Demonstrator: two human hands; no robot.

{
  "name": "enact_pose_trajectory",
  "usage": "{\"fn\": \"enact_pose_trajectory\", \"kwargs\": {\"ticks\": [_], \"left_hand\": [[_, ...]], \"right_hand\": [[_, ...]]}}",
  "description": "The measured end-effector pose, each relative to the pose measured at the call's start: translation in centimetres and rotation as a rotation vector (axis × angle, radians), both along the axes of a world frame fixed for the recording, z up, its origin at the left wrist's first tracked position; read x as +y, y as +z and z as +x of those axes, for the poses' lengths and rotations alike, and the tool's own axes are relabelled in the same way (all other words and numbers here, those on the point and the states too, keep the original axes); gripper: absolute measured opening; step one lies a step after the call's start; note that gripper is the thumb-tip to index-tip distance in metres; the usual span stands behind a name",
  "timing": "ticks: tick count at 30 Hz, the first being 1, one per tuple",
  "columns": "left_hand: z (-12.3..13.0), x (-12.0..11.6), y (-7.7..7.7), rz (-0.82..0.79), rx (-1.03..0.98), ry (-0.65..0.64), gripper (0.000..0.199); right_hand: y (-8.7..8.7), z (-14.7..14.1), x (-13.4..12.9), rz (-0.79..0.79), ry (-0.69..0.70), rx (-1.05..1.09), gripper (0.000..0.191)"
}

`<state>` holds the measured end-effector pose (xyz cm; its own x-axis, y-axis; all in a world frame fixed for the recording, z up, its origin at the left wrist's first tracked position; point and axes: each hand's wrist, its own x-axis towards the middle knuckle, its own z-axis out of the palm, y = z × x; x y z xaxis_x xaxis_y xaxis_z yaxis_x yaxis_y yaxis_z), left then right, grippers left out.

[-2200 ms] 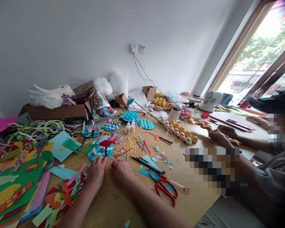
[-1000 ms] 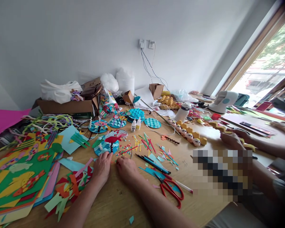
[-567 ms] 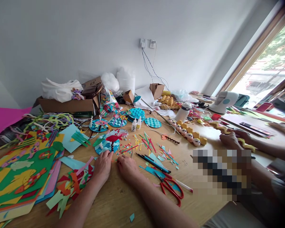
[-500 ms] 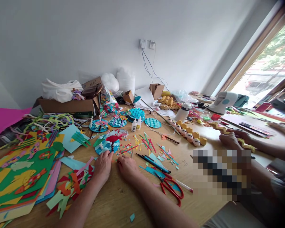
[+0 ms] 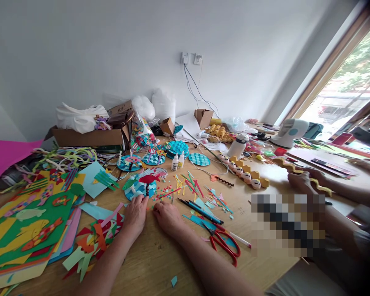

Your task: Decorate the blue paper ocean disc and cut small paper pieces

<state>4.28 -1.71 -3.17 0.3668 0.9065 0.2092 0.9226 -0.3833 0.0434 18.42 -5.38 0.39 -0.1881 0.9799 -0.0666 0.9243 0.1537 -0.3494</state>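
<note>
Blue disc (image 5: 139, 188), left hand (image 5: 137, 213) outstretched, right hand (image 5: 167, 216) curled

Before you: wooden table (image 5: 157, 267), smooth, faint sheen; red fish (image 5: 149, 179), matt paper; white bottles (image 5: 174, 163), smooth plastic; scissors handles (image 5: 224, 245), glossy.

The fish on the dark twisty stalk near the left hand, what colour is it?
The fish is red, seen best in the head view.

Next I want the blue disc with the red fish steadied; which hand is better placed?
Probably the left hand: its fingertips are at the near edge of the blue disc, by the dark stem under the red fish. The right hand rests on the table farther right, apart from the disc.
</note>
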Motion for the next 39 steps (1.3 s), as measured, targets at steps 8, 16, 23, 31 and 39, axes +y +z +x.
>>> {"fn": "enact_pose_trajectory", "kwargs": {"ticks": [8, 16, 23, 31, 39], "left_hand": [[-0.05, 0.07, 0.01, 0.007, 0.017, -0.001, 0.043], [-0.25, 0.33, -0.29, 0.007, 0.028, -0.015, 0.044], [-0.28, 0.46, -0.14, -0.012, 0.028, -0.022, 0.046], [-0.23, 0.42, 0.10, -0.037, 0.027, -0.011, 0.044], [-0.16, 0.38, 0.47, -0.066, 0.029, -0.016, 0.043]], "right_hand": [[-0.06, -0.07, 0.13, 0.015, -0.005, -0.009, 0.025], [-0.26, -0.13, 0.48, 0.020, -0.015, -0.031, 0.026], [-0.02, -0.15, 0.47, 0.030, -0.008, -0.029, 0.028], [-0.34, 0.00, 0.52, 0.057, 0.008, -0.011, 0.027], [-0.66, 0.09, 0.60, 0.096, -0.004, 0.056, 0.026]]}}
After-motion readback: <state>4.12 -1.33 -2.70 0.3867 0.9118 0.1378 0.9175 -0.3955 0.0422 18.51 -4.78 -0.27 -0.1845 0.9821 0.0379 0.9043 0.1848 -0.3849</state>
